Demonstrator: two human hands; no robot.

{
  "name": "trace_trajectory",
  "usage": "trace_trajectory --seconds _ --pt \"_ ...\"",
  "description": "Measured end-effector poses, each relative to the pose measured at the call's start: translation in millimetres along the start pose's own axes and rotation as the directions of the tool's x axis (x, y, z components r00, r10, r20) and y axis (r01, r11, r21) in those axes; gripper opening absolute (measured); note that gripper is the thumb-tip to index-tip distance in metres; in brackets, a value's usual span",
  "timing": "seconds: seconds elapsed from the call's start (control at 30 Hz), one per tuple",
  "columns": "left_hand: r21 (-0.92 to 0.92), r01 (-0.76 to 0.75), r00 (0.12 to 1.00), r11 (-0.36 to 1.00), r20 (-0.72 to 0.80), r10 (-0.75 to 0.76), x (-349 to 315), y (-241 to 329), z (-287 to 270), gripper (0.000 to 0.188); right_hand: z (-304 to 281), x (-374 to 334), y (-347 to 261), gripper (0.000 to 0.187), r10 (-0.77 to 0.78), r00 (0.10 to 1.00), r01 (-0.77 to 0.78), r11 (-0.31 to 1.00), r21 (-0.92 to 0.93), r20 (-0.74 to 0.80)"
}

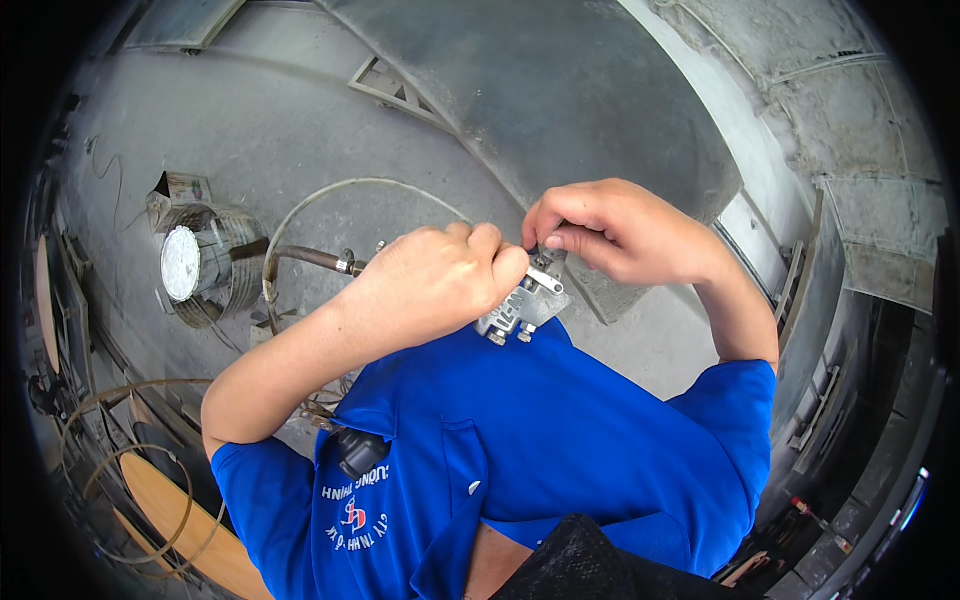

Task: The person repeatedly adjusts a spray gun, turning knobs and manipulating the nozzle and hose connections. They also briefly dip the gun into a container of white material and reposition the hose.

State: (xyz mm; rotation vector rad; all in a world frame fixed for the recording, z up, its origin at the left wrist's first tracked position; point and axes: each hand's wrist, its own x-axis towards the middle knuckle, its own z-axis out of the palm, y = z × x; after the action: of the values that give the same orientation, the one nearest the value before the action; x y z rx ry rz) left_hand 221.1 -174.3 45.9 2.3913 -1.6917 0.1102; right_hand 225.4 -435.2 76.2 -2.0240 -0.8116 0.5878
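Grey concrete floor (300, 120) fills the background, with a wire-wrapped round fan (200, 265) lying on it to the left and thin looped wire (130, 470) near a curved wooden board (170, 510). Above the blue polo shirt (540, 440), the left hand (425, 285) is curled tight into a fist around a small grey metal valve block (525, 305), a dark rubber hose (305, 258) running off behind it. The right hand (615, 230) has its fingers pinched together on the block's top end, touching the left hand's knuckles.
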Motion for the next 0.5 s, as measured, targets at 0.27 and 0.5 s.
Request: trace_trajectory --seconds 0.27,0.5 --pt "0.028 -0.022 0.999 0.999 -0.025 0.023 3.7 -3.1 -2.9 0.018 14.2 -11.6 5.7 0.015 -0.040 0.993 0.029 0.994 -0.104 -0.110" --pt "-0.044 0.019 1.000 0.999 -0.023 -0.020 7.3 0.5 -2.1 0.019 38.9 -21.8 7.9 0.021 -0.210 0.952 0.092 0.890 -0.446 -0.222"
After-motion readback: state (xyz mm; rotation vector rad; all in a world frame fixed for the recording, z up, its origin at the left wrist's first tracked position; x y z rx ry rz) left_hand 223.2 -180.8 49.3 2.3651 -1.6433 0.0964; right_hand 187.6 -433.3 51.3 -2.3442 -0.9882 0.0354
